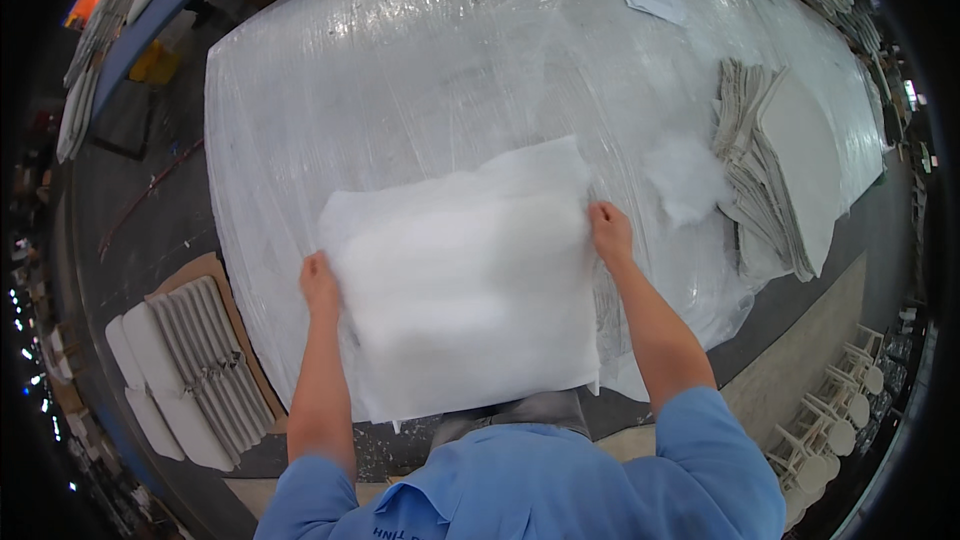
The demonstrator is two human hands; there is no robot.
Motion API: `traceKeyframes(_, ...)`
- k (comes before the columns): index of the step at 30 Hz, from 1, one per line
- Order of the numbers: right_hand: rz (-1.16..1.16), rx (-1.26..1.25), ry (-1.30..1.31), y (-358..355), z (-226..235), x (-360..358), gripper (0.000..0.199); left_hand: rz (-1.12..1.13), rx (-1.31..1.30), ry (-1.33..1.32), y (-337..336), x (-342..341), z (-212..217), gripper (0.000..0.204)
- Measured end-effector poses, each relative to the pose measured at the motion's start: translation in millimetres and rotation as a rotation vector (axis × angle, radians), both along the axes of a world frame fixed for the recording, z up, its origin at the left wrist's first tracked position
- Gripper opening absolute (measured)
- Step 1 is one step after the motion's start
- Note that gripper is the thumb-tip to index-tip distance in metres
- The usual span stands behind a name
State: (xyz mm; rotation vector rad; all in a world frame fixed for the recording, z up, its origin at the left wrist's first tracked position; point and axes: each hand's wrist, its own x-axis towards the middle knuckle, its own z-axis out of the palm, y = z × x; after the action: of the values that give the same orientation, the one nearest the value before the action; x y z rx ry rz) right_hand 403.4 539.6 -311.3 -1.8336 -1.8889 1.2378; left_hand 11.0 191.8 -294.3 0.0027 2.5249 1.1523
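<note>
Left hand (320, 286) and right hand (611, 234) pinch opposite side edges of white padding sheet (468, 290), spread between them; uneven pulling could skew or tear it, slack grip could let an edge fold.

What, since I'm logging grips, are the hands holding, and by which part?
A white, roughly rectangular, soft-looking padding sheet, held by opposite side edges: left hand at its left edge, right hand at its right.
</note>
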Motion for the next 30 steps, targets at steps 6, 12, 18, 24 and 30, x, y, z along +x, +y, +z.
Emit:
traceKeyframes(6,-0.178,-0.314,0.301,-50,47,80,0.049,0.329,0.246,-0.334,-69,54,54,0.045)
traceKeyframes(12,-0.135,-0.425,0.195,-103,19,48,0.065,0.24,0.25,-0.477,-48,102,33,0.061)
traceKeyframes(18,-0.183,-0.549,0.204,-84,18,54,0.07,0.128,0.163,-0.563,-57,83,38,0.076)
traceKeyframes(24,-0.144,-0.494,0.112,-133,52,120,0.064,0.086,0.101,-0.51,-133,124,45,0.069)
traceKeyframes(30,-0.1,-0.435,0.022,-182,29,127,0.063,-0.082,-0.113,-0.521,-132,142,41,0.062)
